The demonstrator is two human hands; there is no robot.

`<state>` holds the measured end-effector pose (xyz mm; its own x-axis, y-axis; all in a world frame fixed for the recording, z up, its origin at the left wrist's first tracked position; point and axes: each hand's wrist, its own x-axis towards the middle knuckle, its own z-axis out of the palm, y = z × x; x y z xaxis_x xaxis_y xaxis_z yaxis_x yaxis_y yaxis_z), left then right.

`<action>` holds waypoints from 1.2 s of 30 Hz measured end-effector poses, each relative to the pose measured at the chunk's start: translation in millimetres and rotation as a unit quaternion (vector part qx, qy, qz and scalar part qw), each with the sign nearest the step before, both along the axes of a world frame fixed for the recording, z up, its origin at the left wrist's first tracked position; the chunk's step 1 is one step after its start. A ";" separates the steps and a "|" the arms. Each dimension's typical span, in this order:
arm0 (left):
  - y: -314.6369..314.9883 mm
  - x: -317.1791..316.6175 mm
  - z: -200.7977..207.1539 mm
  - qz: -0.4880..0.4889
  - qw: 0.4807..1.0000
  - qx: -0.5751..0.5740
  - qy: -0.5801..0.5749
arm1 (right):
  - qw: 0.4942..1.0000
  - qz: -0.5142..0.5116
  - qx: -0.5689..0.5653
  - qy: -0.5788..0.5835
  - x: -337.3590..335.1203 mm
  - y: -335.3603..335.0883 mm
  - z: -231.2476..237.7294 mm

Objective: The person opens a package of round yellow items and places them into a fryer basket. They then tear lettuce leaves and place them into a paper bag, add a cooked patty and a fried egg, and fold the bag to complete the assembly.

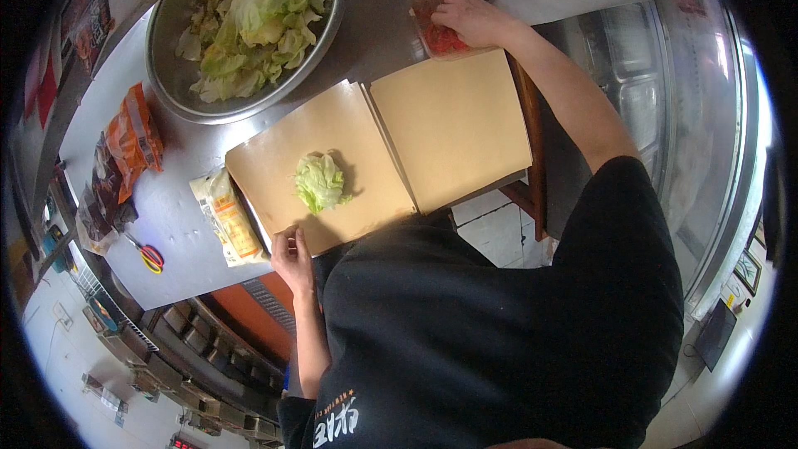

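My right hand [472,22] reaches into a clear plastic container [413,0] at the far side. Its bent fingers press on red food pieces [440,40], whose exact kind I cannot make out. My left hand [291,259] rests by the near edge of a brown paper stack [274,145], fingers loosely bent and a little apart, with nothing visible in them. On that stack, just beyond the left hand, lies a small clump of lettuce [320,183]. A second brown paper stack [457,129] lies to its right, below the container.
A large metal bowl [158,75] of torn lettuce leaves [258,21] stands at the far left. Left of the paper are a yellow-and-white packet [229,220], an orange bag [135,141] and scissors [150,258] with red-and-yellow handles. A wooden edge [532,141] borders the right side.
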<state>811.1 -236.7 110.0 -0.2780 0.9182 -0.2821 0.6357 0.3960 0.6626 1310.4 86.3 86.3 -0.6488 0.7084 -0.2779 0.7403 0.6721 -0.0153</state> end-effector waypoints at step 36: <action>89.9 77.7 213.8 -0.156 0.620 -0.009 -0.769 | 0.313 -0.002 -0.506 0.804 -195.5 -176.5 249.2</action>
<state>888.8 -146.8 323.9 0.5228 0.8524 -0.0050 -0.6944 0.4293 0.5775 1114.9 -90.2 335.4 -0.5257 0.7876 0.3216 -0.7697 -0.2793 -0.5741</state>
